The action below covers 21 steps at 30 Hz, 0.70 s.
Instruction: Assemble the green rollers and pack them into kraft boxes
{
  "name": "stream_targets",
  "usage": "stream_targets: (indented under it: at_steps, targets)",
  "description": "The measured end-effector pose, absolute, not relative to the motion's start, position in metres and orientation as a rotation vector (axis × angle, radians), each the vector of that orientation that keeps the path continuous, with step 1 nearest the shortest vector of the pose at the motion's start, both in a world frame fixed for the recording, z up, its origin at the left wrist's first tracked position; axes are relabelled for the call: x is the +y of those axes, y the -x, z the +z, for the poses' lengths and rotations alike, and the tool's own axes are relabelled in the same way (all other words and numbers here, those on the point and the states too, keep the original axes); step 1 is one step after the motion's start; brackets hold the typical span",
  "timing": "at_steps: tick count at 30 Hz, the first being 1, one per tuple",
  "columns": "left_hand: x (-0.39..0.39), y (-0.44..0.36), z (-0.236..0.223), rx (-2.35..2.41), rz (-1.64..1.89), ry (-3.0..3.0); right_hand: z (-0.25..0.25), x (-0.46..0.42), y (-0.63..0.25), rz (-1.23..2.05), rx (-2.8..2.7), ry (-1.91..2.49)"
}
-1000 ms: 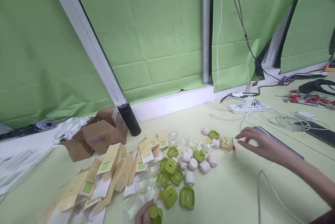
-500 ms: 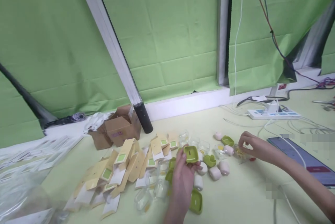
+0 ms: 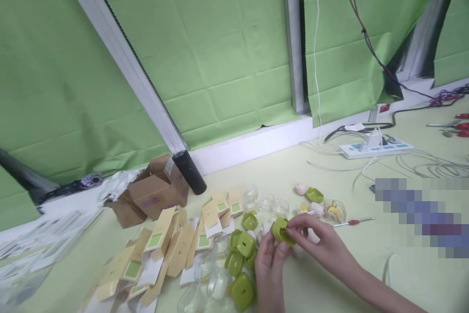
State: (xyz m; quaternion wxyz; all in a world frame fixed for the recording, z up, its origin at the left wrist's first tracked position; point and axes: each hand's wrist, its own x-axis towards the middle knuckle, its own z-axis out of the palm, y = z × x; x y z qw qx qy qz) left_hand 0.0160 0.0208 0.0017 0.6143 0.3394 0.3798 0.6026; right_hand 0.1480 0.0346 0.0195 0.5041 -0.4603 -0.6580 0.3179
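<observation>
My left hand (image 3: 269,268) and my right hand (image 3: 320,245) meet over the table, both pinching one small green plastic case (image 3: 280,229). The left fingers grip it from below, the right fingers from its right side. Beneath and left of the hands lie several more green cases (image 3: 240,253), clear plastic shells (image 3: 214,283) and small pink-white pieces (image 3: 316,209). A red-handled screwdriver (image 3: 353,222) lies on the table just right of my right hand.
Folded tan packaging cards (image 3: 166,244) are heaped at the left, with a brown cardboard box (image 3: 152,193) and a black cylinder (image 3: 189,172) behind them. A white power strip (image 3: 375,148) and loose cables (image 3: 427,166) lie at the back right. Green curtains hang behind.
My right hand left the clear dish near the screwdriver and came left to the green case. My left hand drew the case nearer to me. The camera shifted.
</observation>
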Motion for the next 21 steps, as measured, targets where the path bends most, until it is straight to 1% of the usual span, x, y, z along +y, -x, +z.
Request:
stream_targets:
  at_steps: [8,15,21]
  targets:
    - [0.015,-0.015,-0.001,0.918,1.367,-0.676,0.012,0.027,-0.148,0.643,-1.67,1.139]
    - [0.019,-0.011,-0.013,0.995,1.408,-0.739,0.009,0.028,-0.149,0.551,-1.823,1.105]
    - [0.018,-0.011,-0.01,1.02,1.374,-0.774,0.01,0.027,-0.15,0.413,-1.881,1.008]
